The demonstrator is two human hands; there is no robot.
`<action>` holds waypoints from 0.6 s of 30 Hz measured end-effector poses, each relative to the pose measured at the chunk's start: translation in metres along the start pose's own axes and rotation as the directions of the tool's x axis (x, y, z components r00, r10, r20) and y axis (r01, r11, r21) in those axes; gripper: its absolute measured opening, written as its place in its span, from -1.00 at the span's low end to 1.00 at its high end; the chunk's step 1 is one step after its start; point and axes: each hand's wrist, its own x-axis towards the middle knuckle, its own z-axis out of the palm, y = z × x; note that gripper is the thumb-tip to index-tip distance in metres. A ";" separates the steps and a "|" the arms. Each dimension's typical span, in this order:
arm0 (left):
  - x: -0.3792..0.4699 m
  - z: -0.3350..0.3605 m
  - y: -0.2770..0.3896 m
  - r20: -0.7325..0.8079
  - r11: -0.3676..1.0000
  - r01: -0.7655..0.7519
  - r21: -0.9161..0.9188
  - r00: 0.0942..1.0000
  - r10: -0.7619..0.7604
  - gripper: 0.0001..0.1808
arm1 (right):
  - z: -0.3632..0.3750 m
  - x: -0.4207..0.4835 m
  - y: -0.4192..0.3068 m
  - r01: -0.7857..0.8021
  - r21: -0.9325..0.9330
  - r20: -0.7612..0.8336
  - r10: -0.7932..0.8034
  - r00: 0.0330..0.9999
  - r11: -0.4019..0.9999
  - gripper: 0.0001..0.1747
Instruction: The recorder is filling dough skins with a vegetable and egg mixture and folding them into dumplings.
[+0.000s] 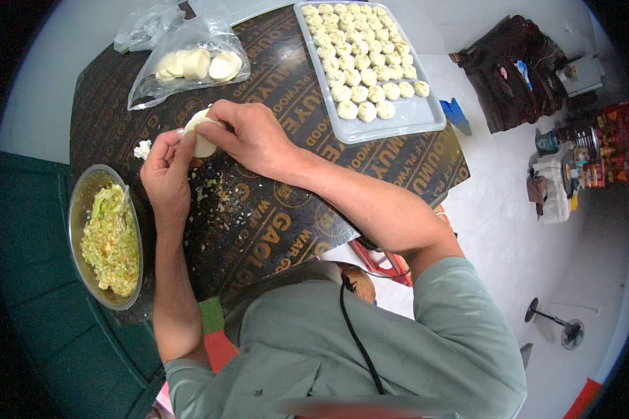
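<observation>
Between my two hands I hold a thin round dough wrapper (204, 137). My left hand (169, 166) pinches its left edge, and my right hand (249, 133) grips its upper right edge with thumb and fingers. To the left stands an oval metal bowl (73, 230) of chopped vegetable filling (110, 243), a utensil leaning inside its far rim. Beyond my hands lies a clear plastic bag (157, 97) with stacks of round wrappers (195, 64). A pale plastic tray (419, 115) at the far right holds rows of pleated dumplings (367, 111).
The dark printed plywood table (293, 209) carries scattered filling crumbs (223, 199) near my hands. A crumpled white scrap (142, 150) lies by the bowl. Another plastic bag (149, 26) is at the back. A standing fan (571, 333) stands on the floor at right.
</observation>
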 end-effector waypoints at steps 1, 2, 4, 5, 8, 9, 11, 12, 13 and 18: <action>0.000 0.001 0.000 -0.004 1.000 0.001 -0.006 1.000 -0.001 -0.79 | 0.000 0.000 0.001 -0.022 0.015 0.011 0.022 1.000 1.000 -0.75; 0.001 0.001 0.000 -0.008 1.000 0.002 -0.011 1.000 -0.002 -0.79 | 0.001 0.001 0.001 -0.022 0.014 0.011 0.022 1.000 1.000 -0.75; 0.002 0.002 -0.002 -0.023 1.000 0.002 -0.027 1.000 -0.003 -0.78 | 0.004 0.001 0.002 -0.037 0.105 -0.007 0.038 0.999 0.994 -0.77; 0.002 0.002 -0.003 -0.037 0.999 0.003 -0.042 0.999 -0.004 -0.78 | 0.004 0.002 0.003 -0.037 0.105 -0.006 0.037 0.999 0.994 -0.77; 0.003 -0.001 -0.008 -0.059 0.997 0.064 -0.052 0.996 -0.067 -0.78 | 0.007 0.003 0.007 -0.079 0.119 0.035 0.075 0.997 0.990 -0.78; 0.003 -0.002 -0.007 -0.072 0.997 0.065 -0.045 0.995 -0.068 -0.78 | 0.009 0.003 0.007 -0.075 0.144 0.027 0.072 0.997 0.987 -0.78; 0.003 0.002 -0.002 -0.056 0.995 0.073 -0.062 0.996 -0.076 -0.79 | 0.009 0.003 0.009 -0.066 0.185 0.032 0.061 0.998 0.981 -0.78; 0.001 0.002 -0.001 -0.098 0.998 0.049 0.030 0.994 -0.046 -0.81 | 0.008 0.003 0.007 -0.092 0.173 0.056 0.084 0.995 0.981 -0.78; 0.000 -0.001 -0.003 -0.118 0.996 0.086 0.013 0.989 -0.084 -0.84 | 0.008 0.004 0.005 -0.113 0.167 0.086 0.100 0.991 0.979 -0.77; 0.000 0.012 -0.002 -0.110 0.993 0.066 -0.101 0.991 -0.077 -0.87 | 0.006 0.001 0.011 -0.163 0.262 0.088 0.145 0.986 0.951 -0.75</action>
